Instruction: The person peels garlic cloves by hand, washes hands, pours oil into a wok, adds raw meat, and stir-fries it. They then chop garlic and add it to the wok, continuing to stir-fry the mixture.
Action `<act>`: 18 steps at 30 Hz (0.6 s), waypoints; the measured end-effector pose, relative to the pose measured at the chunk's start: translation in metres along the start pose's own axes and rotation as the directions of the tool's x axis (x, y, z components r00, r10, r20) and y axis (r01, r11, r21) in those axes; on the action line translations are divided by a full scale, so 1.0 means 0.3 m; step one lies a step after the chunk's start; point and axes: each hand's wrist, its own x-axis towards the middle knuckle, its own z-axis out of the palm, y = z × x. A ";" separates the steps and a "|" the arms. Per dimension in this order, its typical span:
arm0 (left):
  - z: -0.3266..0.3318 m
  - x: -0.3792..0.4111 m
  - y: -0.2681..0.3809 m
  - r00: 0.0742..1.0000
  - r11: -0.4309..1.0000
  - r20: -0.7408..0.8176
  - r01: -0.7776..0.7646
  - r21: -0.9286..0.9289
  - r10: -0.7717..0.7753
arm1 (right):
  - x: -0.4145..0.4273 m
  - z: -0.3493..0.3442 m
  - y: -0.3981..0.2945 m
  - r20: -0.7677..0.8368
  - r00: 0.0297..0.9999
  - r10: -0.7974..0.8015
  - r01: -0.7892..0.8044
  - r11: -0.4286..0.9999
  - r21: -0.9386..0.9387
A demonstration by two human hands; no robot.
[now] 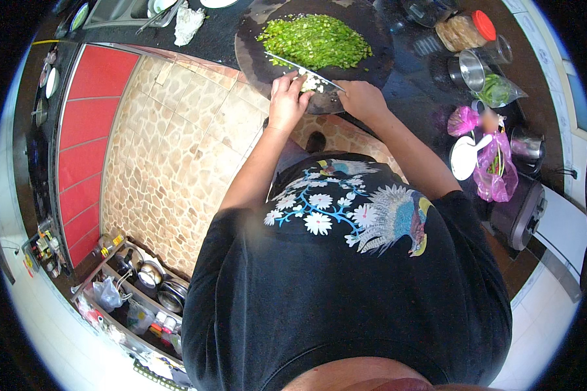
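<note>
On a round dark chopping board (250,63), a wide heap of finely chopped green vegetable (318,41) covers the far part. Closer to me lies a small pile of chopped white pieces (313,83), perhaps garlic. My right hand (364,100) grips the handle of a kitchen knife (298,66). Its blade slants to the far left, between the green heap and the white pile. At the left of the white pieces is my left hand (288,95), fingers bent, thumb apart, fingertips against the pile. Its fingers partly hide the pile's left side.
Right on the dark counter (411,83) stand a red-lidded jar (464,32), a metal cup (471,71), pink plastic bags (496,168) and a white ladle (464,159). A crumpled white bag (188,24) lies left of the board, near the sink (112,12). Pans fill a low shelf (142,305) behind.
</note>
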 end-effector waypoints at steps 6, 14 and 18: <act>0.018 0.007 -0.010 0.999 0.999 -0.001 -0.033 0.033 0.033 | 0.062 0.012 -0.001 0.148 0.988 0.042 -0.042 0.999 -0.003; 0.002 0.011 0.004 1.000 1.000 0.013 -0.007 0.010 0.007 | 0.099 0.035 0.009 0.063 0.998 -0.028 0.026 0.999 0.034; -0.017 -0.004 -0.015 1.000 0.999 -0.016 0.000 -0.043 -0.001 | 0.059 -0.014 -0.018 -0.020 0.997 -0.073 0.073 0.997 -0.001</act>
